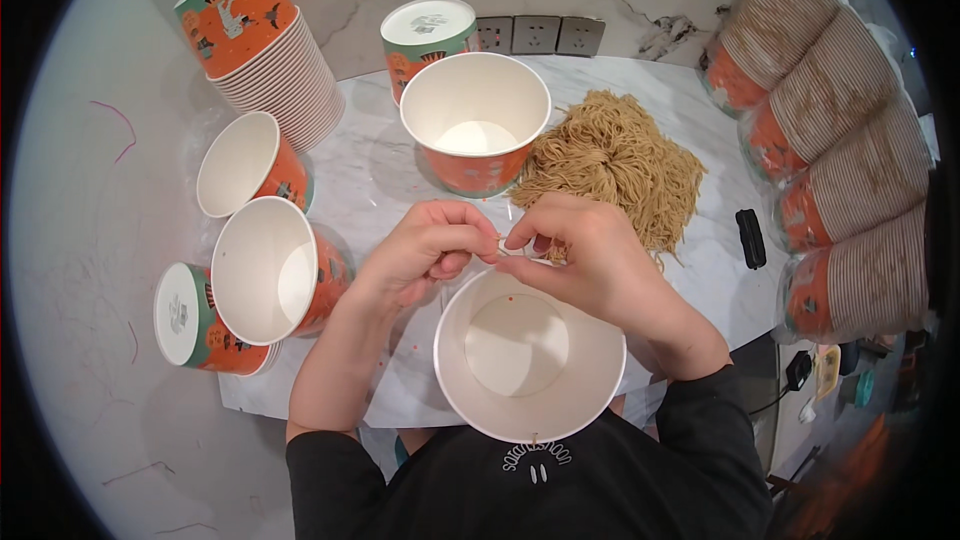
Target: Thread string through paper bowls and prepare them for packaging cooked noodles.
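Observation:
A large white-lined paper bucket stands against my body at the table's near edge, its mouth facing up. Over its far rim, my left hand and my right hand meet fingertip to fingertip, both closed in a pinch. Between them runs a thin, light strand, too small to make out fully. A little tan loop sits at the bucket's near rim. Just beyond my right hand lies a heap of tan yarn. Tiny orange specks show inside the bucket.
Beyond my hands stands another open orange bucket, with an upturned one behind it. More buckets and a tall stack fill the left side. Bagged stacks line the right, near a small black object.

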`<state>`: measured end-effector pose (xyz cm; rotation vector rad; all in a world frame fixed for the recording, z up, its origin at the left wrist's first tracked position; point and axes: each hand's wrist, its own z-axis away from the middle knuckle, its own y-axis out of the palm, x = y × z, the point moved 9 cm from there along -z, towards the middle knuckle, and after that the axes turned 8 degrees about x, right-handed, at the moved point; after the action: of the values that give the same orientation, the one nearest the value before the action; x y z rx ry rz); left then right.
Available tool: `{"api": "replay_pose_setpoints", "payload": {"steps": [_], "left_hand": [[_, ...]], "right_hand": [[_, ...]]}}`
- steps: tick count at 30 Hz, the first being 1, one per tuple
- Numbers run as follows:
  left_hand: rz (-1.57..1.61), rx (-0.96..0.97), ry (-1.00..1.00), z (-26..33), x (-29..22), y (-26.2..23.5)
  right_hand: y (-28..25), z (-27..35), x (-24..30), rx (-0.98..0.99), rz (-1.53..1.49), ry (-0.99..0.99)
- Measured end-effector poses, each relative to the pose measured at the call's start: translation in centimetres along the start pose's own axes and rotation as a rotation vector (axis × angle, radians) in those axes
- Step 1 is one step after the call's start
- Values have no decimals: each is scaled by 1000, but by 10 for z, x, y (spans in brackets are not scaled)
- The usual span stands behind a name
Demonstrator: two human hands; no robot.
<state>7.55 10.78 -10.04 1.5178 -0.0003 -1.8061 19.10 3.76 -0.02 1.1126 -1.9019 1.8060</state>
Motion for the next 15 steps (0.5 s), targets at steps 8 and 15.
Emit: {"api": "replay_pose_setpoints", "payload": {"steps": [8, 15], "left_hand": [[54, 5, 23, -2, 2, 5], [177, 35, -21, -8, 12, 6]], "right_hand": [[1, 1, -2, -124, 8, -39], [-1, 0, 0, -135, -122, -48]]}}
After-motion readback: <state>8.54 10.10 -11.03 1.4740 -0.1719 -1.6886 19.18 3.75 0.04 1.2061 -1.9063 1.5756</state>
